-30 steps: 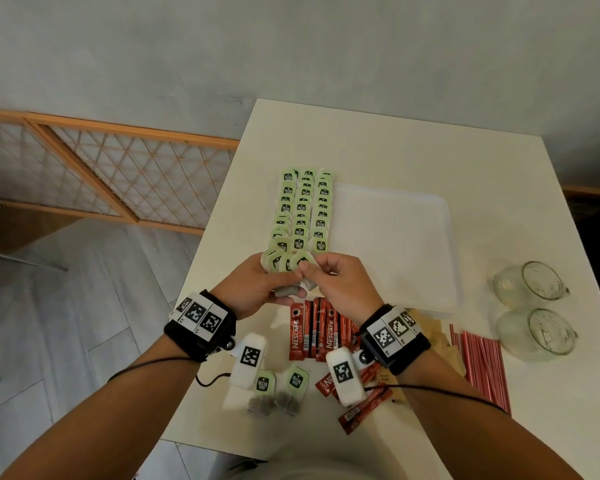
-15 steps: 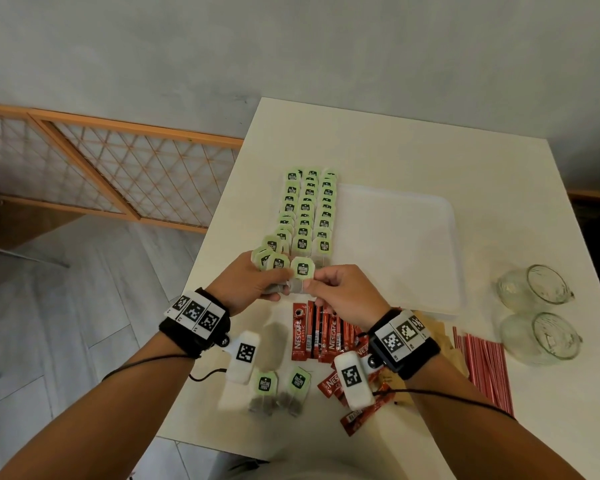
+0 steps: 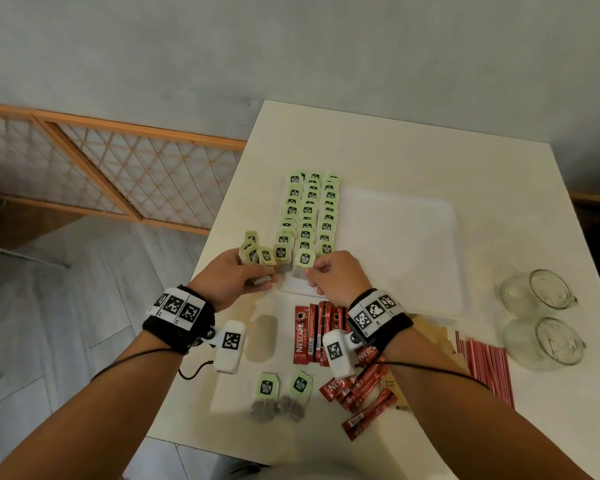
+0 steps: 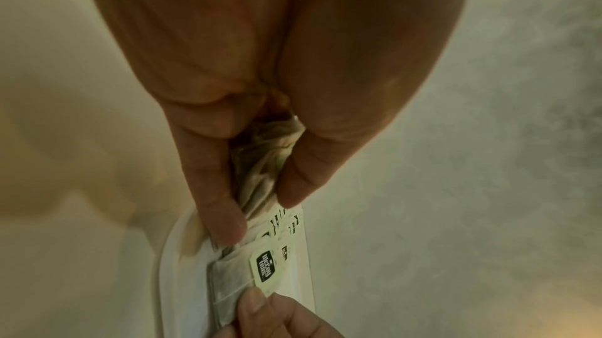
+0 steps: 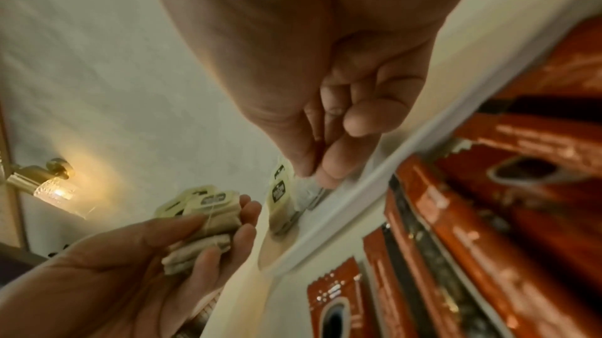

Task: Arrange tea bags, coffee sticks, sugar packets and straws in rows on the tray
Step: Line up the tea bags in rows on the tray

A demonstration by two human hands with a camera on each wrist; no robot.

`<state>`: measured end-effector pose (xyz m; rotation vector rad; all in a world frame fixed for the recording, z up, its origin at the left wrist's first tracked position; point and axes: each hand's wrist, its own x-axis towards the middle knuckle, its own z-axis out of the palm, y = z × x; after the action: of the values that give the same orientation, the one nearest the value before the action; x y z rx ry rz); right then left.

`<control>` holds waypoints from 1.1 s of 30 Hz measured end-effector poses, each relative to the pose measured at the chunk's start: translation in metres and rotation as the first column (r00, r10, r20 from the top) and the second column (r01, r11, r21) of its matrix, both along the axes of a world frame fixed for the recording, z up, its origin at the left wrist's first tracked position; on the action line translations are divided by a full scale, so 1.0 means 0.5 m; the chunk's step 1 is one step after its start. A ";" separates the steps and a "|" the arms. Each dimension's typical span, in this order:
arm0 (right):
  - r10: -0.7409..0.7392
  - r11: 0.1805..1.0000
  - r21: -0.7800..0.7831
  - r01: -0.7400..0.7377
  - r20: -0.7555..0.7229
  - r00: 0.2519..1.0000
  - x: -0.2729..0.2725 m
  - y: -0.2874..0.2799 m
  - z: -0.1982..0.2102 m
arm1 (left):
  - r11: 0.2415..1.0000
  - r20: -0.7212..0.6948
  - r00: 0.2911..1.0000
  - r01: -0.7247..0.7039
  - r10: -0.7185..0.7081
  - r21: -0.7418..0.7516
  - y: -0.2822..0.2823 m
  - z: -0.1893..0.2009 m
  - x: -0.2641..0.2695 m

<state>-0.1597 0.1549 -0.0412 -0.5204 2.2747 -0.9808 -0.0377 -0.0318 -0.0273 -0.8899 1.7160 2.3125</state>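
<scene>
Left hand [image 3: 234,277] grips a bundle of tea bags [image 3: 255,252]; right hand [image 3: 336,277] pinches one tea bag [image 3: 303,263] at the tray's [image 3: 395,251] near-left corner, ending the middle row.

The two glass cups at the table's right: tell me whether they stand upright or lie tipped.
Tipped. Both glass cups lie on their sides on the table, open mouths facing sideways.

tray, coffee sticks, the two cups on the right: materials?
Tray: looks like white plastic, matte; smooth moulded rim with rounded corners. Coffee sticks: glossy red printed film, probably foil-lined plastic; serrated ends and sheen show in the right wrist view. Cups: clear glass, or possibly hard plastic; see-through and textured, lying on their sides.
</scene>
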 end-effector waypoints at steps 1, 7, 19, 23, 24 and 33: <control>-0.005 1.000 0.006 0.005 -0.003 1.000 0.001 -0.005 0.000 | 1.000 -0.003 1.000 0.005 -0.005 -0.004 0.000 0.000 0.001; -0.045 0.999 0.028 0.046 -0.034 0.998 0.003 -0.022 -0.003 | 0.999 -0.003 1.000 0.008 -0.008 -0.046 0.001 -0.002 0.006; -0.024 1.000 -0.010 0.023 -0.178 0.984 0.007 -0.018 0.012 | 0.999 0.011 1.000 0.007 -0.007 -0.038 0.005 -0.004 0.001; 0.028 0.990 -0.133 -0.037 -0.069 0.997 0.019 -0.016 0.022 | 0.999 -0.017 1.000 0.010 -0.011 -0.034 0.007 0.000 -0.003; 0.059 0.986 -0.157 -0.062 -0.025 0.998 0.023 -0.016 0.024 | 0.999 -0.022 1.000 0.009 -0.010 -0.032 0.008 0.000 -0.005; 0.082 0.971 -0.226 -0.074 0.023 0.996 0.027 -0.028 0.025 | 0.997 -0.023 0.998 0.055 -0.057 -0.055 0.009 0.002 -0.009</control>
<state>-0.1462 0.1409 -0.0286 -0.6792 2.1096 -1.2062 -0.0424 -0.0274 -0.0265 -0.8150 1.7984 2.2603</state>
